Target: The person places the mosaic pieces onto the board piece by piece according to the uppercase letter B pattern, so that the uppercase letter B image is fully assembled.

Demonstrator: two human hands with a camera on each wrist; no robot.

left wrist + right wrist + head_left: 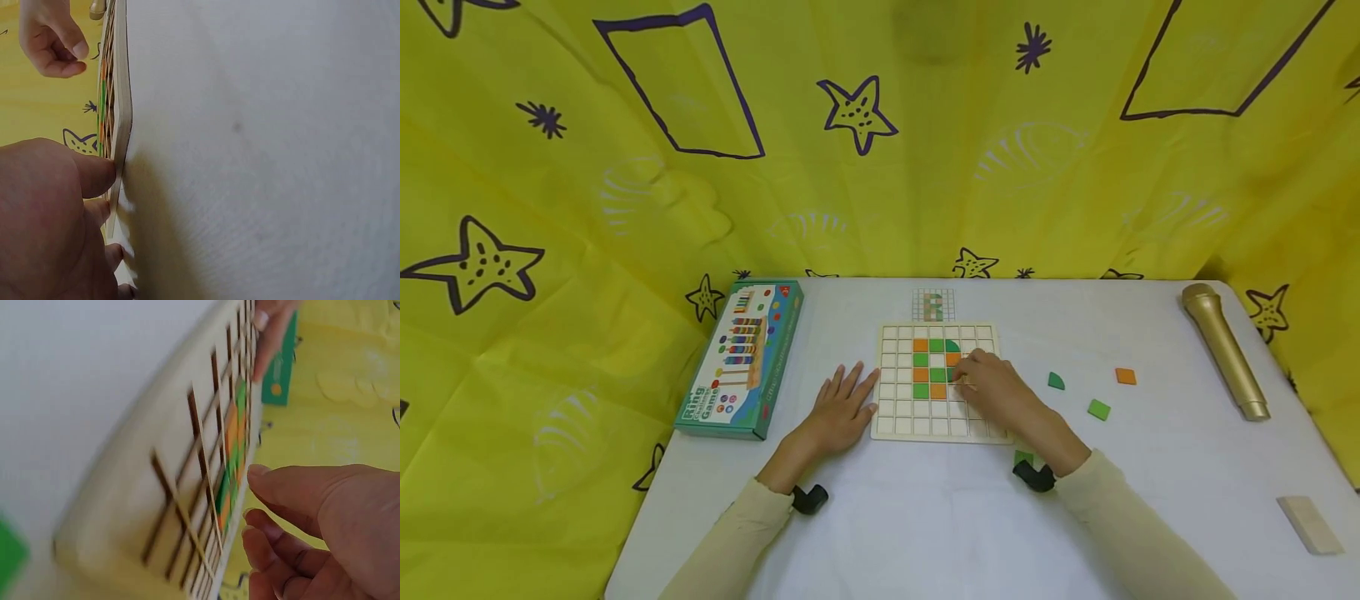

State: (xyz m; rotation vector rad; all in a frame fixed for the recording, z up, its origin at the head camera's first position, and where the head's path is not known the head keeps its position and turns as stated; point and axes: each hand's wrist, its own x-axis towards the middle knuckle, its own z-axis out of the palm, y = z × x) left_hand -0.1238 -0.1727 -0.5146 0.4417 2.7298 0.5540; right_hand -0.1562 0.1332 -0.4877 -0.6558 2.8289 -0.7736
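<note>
Landmark: the board (902,427), which lies flat and roughly square on the table (910,517).

Coloured tiles (938,375) fill cells in the upper middle of the board. The figure they form is longer from the far edge toward the near edge than it is across. The pattern card (933,305) lies just beyond the far edge.

Left hand (837,417): at the left edge of the board, fingers straight and spread, fingertips against the edge; it grasps nothing.

Right hand (996,392): over the right half of the board. Thumb and fingers are bent and stand apart, with no tile visible between them. A partly hidden dark green tile (951,377) lies immediately left of these fingertips, within the board; contact cannot be confirmed.

Loose pieces: the dark green quarter-round (1056,381), the orange square (1125,376) and the light green square (1099,409) lie to the right of the board. Another green piece (1023,457) sits just off its near right corner, beside the right wrist. The controlling relation, as judged: all loose pieces lie on the right hand's side, so that hand is nearer.
</note>
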